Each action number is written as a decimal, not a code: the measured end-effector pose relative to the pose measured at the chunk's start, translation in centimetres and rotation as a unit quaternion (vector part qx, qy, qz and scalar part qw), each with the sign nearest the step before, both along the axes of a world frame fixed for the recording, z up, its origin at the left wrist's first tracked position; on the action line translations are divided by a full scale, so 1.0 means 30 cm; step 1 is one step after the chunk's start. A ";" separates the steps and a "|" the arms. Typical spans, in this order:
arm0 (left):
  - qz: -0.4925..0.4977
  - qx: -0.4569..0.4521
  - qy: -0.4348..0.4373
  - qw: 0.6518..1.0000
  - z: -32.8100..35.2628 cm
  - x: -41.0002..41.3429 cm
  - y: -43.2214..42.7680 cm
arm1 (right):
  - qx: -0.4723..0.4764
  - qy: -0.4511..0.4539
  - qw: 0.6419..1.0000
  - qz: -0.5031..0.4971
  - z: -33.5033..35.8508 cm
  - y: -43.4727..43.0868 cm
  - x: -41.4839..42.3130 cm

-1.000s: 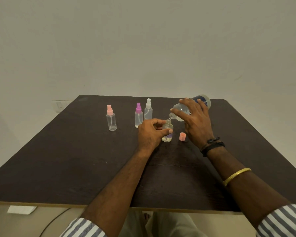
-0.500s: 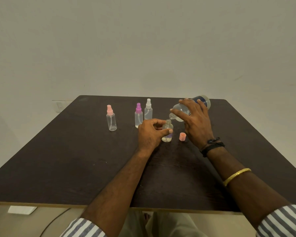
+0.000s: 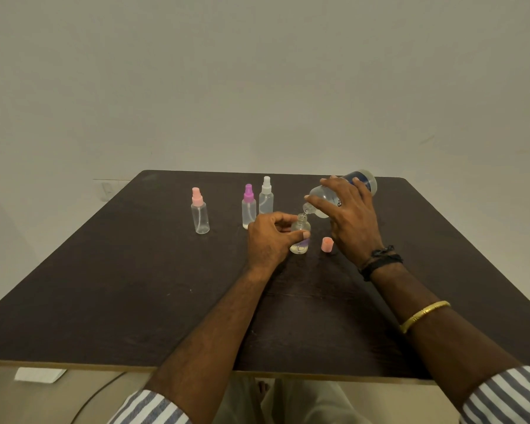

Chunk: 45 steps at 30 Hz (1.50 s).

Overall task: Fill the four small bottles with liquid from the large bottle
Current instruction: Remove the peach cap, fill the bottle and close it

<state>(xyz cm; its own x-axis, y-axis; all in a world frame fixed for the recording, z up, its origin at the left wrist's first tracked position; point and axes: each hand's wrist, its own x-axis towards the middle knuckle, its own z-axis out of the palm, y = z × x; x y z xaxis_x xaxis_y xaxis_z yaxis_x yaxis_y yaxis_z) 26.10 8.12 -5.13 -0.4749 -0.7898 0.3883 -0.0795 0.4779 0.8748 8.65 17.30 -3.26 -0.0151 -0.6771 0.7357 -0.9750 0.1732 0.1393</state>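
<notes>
My right hand grips the large clear bottle with a blue label, tilted so its mouth hangs just over the neck of a small uncapped bottle. My left hand holds that small bottle upright on the dark table; a little liquid shows at its bottom. Its pink cap lies just to the right. Three capped small spray bottles stand behind: a pink-topped bottle at the left, a purple-topped bottle and a white-topped bottle near the middle.
The table's front edge runs across the lower view, with my lap below it. A white paper and a cable lie on the floor at the lower left. A plain wall stands behind the table.
</notes>
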 end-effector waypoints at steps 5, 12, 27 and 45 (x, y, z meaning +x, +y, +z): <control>0.001 -0.001 -0.001 1.000 0.003 0.002 0.003 | -0.012 0.007 1.000 0.005 -0.004 -0.005 -0.001; 0.005 -0.005 -0.004 1.000 0.002 0.001 0.001 | -0.007 0.004 1.000 0.011 -0.004 -0.005 -0.004; 0.004 -0.003 -0.003 1.000 0.004 0.002 0.001 | -0.012 -0.152 0.988 0.040 0.003 -0.006 0.001; 0.016 -0.020 -0.014 1.000 -0.005 -0.004 -0.003 | -0.084 -0.363 0.927 0.045 0.007 -0.013 0.030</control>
